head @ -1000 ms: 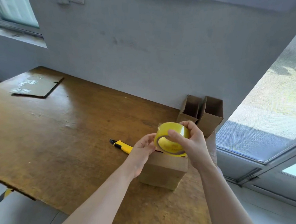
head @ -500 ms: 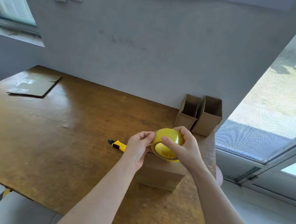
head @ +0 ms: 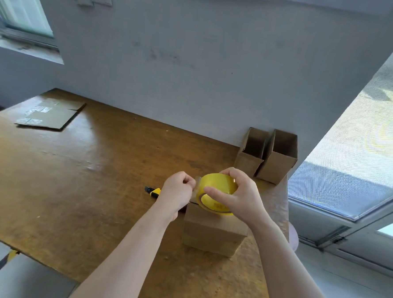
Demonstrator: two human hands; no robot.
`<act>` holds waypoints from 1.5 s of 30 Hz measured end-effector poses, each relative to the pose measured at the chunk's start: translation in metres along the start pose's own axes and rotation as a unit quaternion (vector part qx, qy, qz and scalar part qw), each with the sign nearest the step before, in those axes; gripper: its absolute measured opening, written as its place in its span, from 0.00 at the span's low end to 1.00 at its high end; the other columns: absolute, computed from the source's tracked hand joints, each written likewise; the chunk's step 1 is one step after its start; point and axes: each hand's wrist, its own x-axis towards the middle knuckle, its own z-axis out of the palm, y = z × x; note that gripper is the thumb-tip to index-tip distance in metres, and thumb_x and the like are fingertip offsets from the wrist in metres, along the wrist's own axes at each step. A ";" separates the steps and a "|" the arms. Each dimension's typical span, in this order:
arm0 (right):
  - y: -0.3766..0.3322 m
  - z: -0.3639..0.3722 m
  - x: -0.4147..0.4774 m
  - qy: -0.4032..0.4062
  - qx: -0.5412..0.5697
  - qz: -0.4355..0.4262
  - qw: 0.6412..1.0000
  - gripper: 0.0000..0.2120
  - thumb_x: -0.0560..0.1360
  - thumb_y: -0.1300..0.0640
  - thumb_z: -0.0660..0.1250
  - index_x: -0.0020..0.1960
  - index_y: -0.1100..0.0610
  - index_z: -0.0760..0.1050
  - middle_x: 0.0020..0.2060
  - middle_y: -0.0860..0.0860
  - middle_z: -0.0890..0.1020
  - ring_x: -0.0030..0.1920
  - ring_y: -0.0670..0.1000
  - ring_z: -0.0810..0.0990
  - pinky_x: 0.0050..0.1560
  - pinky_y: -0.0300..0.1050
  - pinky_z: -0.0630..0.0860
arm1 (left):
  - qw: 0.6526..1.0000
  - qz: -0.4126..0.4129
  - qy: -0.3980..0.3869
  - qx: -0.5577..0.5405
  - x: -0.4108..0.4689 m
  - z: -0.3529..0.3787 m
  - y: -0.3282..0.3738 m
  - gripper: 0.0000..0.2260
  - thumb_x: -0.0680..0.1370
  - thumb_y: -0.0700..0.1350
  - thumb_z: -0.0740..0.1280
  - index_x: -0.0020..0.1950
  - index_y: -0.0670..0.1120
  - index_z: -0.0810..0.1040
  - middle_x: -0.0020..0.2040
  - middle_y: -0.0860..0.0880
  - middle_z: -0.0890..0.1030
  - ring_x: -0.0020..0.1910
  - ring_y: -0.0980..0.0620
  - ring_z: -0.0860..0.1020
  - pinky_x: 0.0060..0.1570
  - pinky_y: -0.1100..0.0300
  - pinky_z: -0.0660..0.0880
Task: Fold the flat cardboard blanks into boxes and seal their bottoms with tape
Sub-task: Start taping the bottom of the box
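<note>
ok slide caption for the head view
Right hand holds a yellow tape roll over a cardboard box while the left hand pinches its free end.

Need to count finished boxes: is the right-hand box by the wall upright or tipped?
Upright: the right cardboard box stands on the table, open top facing up, inside visible.

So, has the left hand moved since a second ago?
Yes. Pinching the tape end, the left hand has shifted left, away from the tape roll, past the left edge of the closed box.
</note>
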 end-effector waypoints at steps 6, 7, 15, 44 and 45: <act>-0.003 -0.002 0.002 -0.028 -0.027 0.008 0.999 0.21 0.64 0.33 0.75 0.49 0.44 0.76 0.44 0.40 0.78 0.45 0.43 0.77 0.43 0.41 0.74 | 0.989 -0.069 -0.032 -0.127 -0.004 0.011 -0.008 0.10 0.84 0.42 0.57 0.45 0.43 0.73 0.37 0.46 0.73 0.33 0.50 0.71 0.32 0.57 0.73; -0.003 -0.002 0.001 -0.036 -0.021 0.016 0.999 0.23 0.63 0.31 0.74 0.50 0.44 0.76 0.43 0.41 0.79 0.45 0.44 0.77 0.42 0.42 0.76 | 0.989 -0.069 -0.030 -0.124 -0.004 0.012 -0.011 0.11 0.84 0.43 0.56 0.45 0.43 0.73 0.37 0.46 0.74 0.33 0.50 0.72 0.33 0.57 0.75; -0.014 -0.014 0.004 -0.077 -0.031 0.032 0.996 0.29 0.58 0.27 0.70 0.47 0.49 0.79 0.39 0.46 0.81 0.42 0.47 0.79 0.39 0.43 0.77 | 0.998 -0.051 -0.010 -0.020 -0.003 0.018 -0.015 0.12 0.84 0.43 0.54 0.45 0.43 0.72 0.41 0.43 0.76 0.34 0.49 0.74 0.33 0.58 0.76; -0.029 -0.020 0.008 -0.062 -0.274 0.062 0.958 0.17 0.68 0.34 0.70 0.40 0.48 0.76 0.37 0.44 0.78 0.41 0.49 0.77 0.33 0.41 0.69 | 0.995 -0.084 0.002 -0.051 0.019 0.005 -0.044 0.08 0.83 0.42 0.57 0.47 0.43 0.74 0.38 0.44 0.76 0.33 0.50 0.75 0.34 0.56 0.76; -0.030 -0.020 0.007 -0.059 -0.270 0.063 0.959 0.17 0.68 0.35 0.70 0.40 0.48 0.75 0.36 0.44 0.78 0.41 0.50 0.77 0.33 0.41 0.68 | 0.995 -0.087 -0.006 -0.047 0.021 0.005 -0.043 0.08 0.83 0.42 0.57 0.48 0.43 0.74 0.38 0.44 0.76 0.33 0.50 0.75 0.33 0.57 0.76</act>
